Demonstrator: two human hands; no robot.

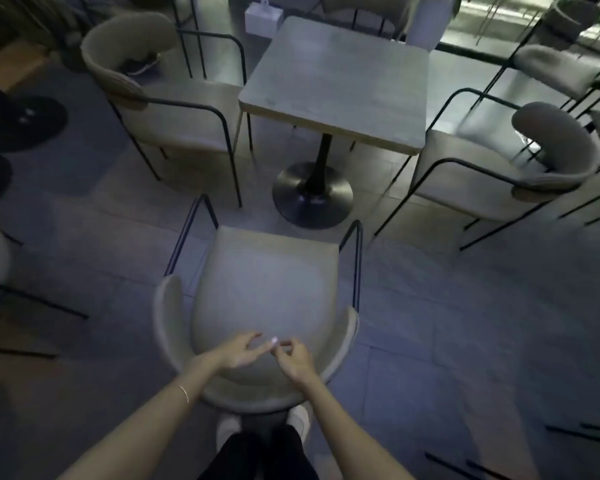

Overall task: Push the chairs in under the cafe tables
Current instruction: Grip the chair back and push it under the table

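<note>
A beige padded chair (267, 289) with a curved back and thin black legs stands right in front of me, pulled out from the square grey cafe table (336, 77). Its seat front sits short of the table's black pedestal base (312, 195). My left hand (238, 351) and my right hand (297, 362) hover close together over the rear of the seat, just inside the curved backrest. The fingers are loosely curled and touch each other; neither hand grips the chair. A thin bracelet circles my left wrist.
A matching chair (174, 112) stands at the table's left side and another (499, 161) at its right, both angled outward. More chairs (555, 67) sit at the far right and at the left edge. A second pedestal base (25, 123) lies at the left. My shoes show below the chair.
</note>
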